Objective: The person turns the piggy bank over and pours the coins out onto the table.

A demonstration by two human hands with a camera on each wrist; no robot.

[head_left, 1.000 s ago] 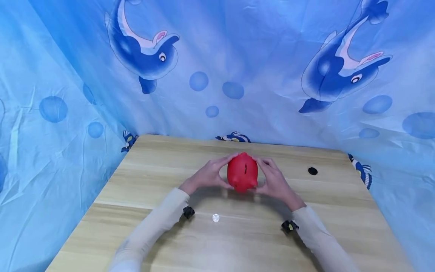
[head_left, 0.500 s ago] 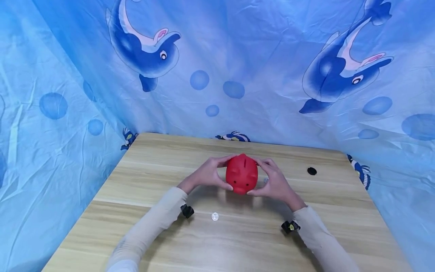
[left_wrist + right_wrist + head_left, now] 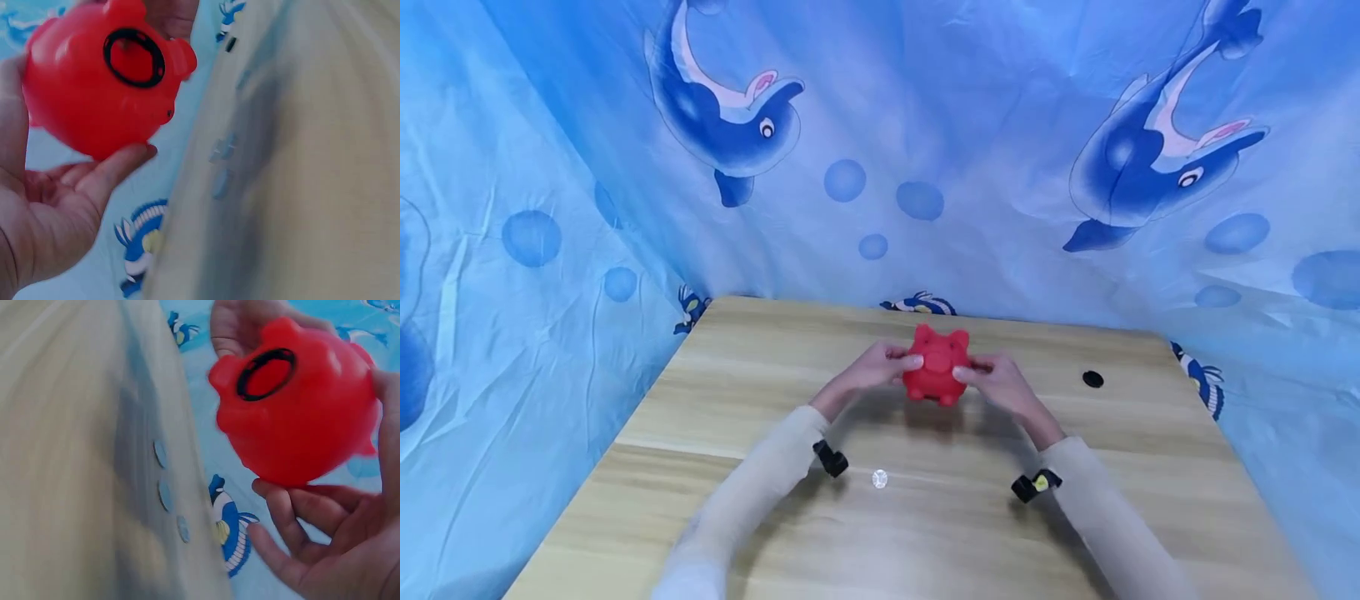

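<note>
Both hands hold a red piggy bank [image 3: 936, 385] above the table, one on each side. Its snout faces the head camera and its ears point up. My left hand [image 3: 874, 367] grips its left side, thumb at the front. On the other side my right hand [image 3: 1002, 385] does the same. Both wrist views show the underside, where a round hole with a black rim [image 3: 155, 80] is open. Below the bank, coins [image 3: 164, 495] lie on the tabletop; the hands and bank hide them in the head view.
On the wooden table [image 3: 775, 350] a single coin [image 3: 880, 478] lies between the forearms. A black round disc [image 3: 1093, 379] rests at the back right. Behind the table hangs a blue dolphin-print curtain [image 3: 1000, 208], close to its far edge.
The piggy bank has tipped back: its slotted top faced the camera, then its face, and now its snout and feet show. Both hands have turned with it, thumbs rising, and moved slightly up in view.
</note>
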